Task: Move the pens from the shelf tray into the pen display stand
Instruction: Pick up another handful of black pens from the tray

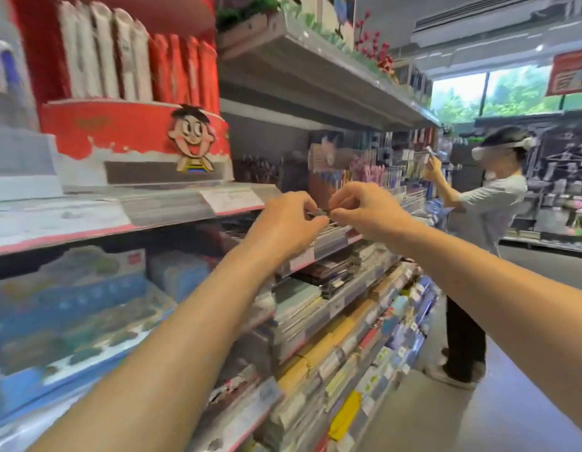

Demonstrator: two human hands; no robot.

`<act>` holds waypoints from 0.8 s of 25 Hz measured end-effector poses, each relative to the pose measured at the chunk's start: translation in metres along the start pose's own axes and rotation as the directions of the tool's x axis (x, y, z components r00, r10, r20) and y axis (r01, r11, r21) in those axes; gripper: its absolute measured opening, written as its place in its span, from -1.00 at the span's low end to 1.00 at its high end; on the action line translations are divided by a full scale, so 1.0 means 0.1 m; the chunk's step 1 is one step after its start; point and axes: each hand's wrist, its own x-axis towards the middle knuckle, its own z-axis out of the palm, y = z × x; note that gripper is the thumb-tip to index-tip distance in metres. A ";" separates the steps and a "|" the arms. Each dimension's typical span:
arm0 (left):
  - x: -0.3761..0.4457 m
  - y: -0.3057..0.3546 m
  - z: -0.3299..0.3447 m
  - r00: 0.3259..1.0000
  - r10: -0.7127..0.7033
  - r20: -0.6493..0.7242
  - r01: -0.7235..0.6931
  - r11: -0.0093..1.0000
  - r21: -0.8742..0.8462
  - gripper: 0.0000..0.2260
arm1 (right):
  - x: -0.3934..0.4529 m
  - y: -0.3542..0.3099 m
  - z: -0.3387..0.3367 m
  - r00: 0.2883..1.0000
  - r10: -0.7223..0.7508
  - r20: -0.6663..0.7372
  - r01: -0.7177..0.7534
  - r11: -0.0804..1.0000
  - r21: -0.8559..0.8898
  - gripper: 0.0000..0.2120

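- Just off the front edge of the middle shelf, both hands meet in the air, fingertips almost touching.
- The left hand has its fingers curled and pinches one end of a small dark pen; the right hand pinches the other end with thumb and curled fingers.
- The pen lies roughly level, its long axis running left to right between the two hands; only a short middle part shows, and which end is the tip cannot be told.
- The pen hangs clear of the shelf, above the price strip on the shelf edge and near a white price label.
- On the left part of that shelf stands a red display stand with a cartoon face on its front and upright rows of white and red packed items behind it.
- Farther along the shelf, beyond the hands, upright pens and packets stand in blurred rows; a tray cannot be made out.
- Below the hands, lower shelves step outward, stacked with notebooks and blue boxes.
- Above, the upper shelf overhangs the space where the hands work.
- To the right the aisle floor is open; another person wearing a headset stands well apart at the same shelving, one hand raised.
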 end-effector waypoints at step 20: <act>1.72 -0.86 0.88 0.467 -0.824 -0.322 0.843 0.305 0.443 -0.33 | 2.99 1.16 1.47 0.612 -0.394 0.686 0.441 0.890 0.118 -0.67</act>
